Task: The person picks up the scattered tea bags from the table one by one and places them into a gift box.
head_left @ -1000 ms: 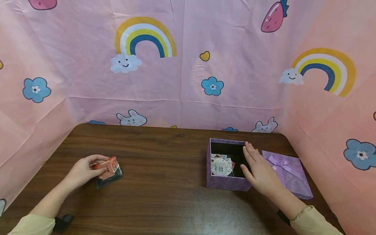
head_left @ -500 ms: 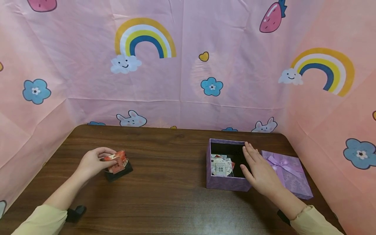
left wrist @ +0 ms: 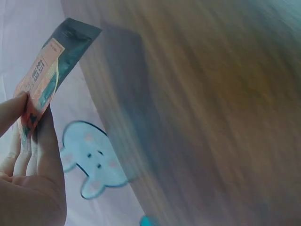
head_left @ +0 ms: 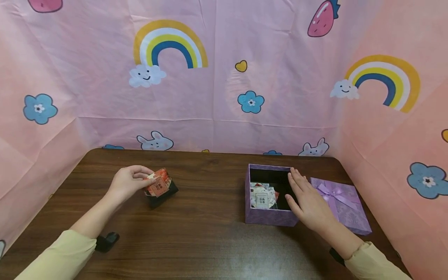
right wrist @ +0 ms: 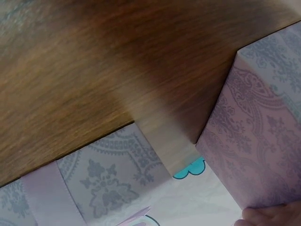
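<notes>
My left hand (head_left: 127, 182) pinches a tea sachet (head_left: 161, 188) between thumb and fingers, above the left-middle of the table. The sachet is orange-red at the top and dark green below, with a printed pink label; the left wrist view shows it tilted, its flat packet (left wrist: 51, 66) held at one end. To the right stands an open purple patterned box (head_left: 271, 217) with a dark inside. Several more sachets (head_left: 261, 197), the front one white with Chinese print, lean in its left part. My right hand (head_left: 311, 204) rests with straight fingers against the box's right wall.
The purple box lid (head_left: 351, 212), tied with a ribbon bow, lies right of the box, partly behind my right hand. A brown wooden table (head_left: 206, 237) carries everything. Pink printed cloth (head_left: 224, 89) hangs around its back and sides.
My left hand has moved right and slightly away from me, carrying the tea sachet toward the middle. The right hand and the box hold their places.
</notes>
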### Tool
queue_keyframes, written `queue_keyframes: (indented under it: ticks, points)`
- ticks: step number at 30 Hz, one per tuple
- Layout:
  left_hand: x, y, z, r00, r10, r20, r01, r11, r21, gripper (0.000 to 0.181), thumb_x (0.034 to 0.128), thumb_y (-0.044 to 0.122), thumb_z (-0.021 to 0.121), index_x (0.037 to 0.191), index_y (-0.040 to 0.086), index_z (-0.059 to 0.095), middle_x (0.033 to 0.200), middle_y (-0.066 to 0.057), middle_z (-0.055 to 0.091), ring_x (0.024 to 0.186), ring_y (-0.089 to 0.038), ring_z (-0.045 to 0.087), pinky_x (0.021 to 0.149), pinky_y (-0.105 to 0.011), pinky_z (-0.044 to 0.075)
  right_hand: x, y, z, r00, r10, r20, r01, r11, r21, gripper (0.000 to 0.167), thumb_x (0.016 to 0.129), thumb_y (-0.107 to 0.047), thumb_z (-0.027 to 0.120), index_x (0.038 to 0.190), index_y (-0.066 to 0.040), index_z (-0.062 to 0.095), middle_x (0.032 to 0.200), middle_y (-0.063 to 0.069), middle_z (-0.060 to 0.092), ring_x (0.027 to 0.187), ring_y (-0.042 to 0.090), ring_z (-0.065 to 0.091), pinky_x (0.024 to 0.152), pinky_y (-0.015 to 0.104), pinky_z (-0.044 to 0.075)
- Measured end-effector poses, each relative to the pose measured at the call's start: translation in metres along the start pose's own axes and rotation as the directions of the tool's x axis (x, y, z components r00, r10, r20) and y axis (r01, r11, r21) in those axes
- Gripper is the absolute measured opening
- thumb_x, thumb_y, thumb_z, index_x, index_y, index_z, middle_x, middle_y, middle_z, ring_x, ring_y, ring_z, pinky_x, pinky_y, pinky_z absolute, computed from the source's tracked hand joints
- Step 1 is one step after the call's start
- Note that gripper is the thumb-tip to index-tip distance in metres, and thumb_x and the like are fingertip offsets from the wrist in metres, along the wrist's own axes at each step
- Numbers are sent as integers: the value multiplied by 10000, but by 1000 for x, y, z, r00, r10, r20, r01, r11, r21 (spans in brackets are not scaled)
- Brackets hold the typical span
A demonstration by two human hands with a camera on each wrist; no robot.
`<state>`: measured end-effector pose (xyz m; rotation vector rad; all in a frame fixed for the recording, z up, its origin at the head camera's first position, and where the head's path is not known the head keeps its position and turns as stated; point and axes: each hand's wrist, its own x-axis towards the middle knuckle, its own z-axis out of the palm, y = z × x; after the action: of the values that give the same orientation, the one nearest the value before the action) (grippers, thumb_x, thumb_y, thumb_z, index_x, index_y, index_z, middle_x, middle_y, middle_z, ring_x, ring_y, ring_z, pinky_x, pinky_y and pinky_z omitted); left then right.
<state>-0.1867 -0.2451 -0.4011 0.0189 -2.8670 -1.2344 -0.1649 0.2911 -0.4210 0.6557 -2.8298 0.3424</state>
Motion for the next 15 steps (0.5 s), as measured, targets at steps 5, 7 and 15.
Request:
queue_keyframes:
  ticks: [5, 7, 15]
  points:
    - [8, 19, 12, 999, 33, 7, -33, 998, -44, 262, 987, 224, 782, 1154, 22, 786, 1064, -147, 824, 1117, -328, 723, 786, -287, 547, 0, -1, -1, 1000, 0, -4, 0, 1000, -5, 677, 1079, -298, 559, 1618, 60, 359, 1739, 233, 266, 1598, 427, 312, 1337, 481, 226]
    - [10, 27, 16, 999, 40, 14, -39, 997, -64, 245, 1000, 205, 764, 1158, 19, 787, 1081, -161, 820, 1149, -374, 721, 800, -296, 561, 0, -1, -1, 1000, -1, -5, 1, 1000, -4, 678, 1076, -292, 567, 1618, 59, 360, 1738, 234, 268, 1597, 428, 313, 1351, 430, 182]
    - [21, 56, 32, 997, 56, 57, -48, 991, -128, 245, 1014, 209, 747, 1189, 40, 780, 1163, -189, 794, 1208, -387, 713, 873, -376, 604, 0, 0, 0, 999, -27, -32, 26, 1000, -14, 682, 1050, -239, 616, 1605, 75, 374, 1722, 254, 295, 1582, 439, 338, 1357, 395, 159]
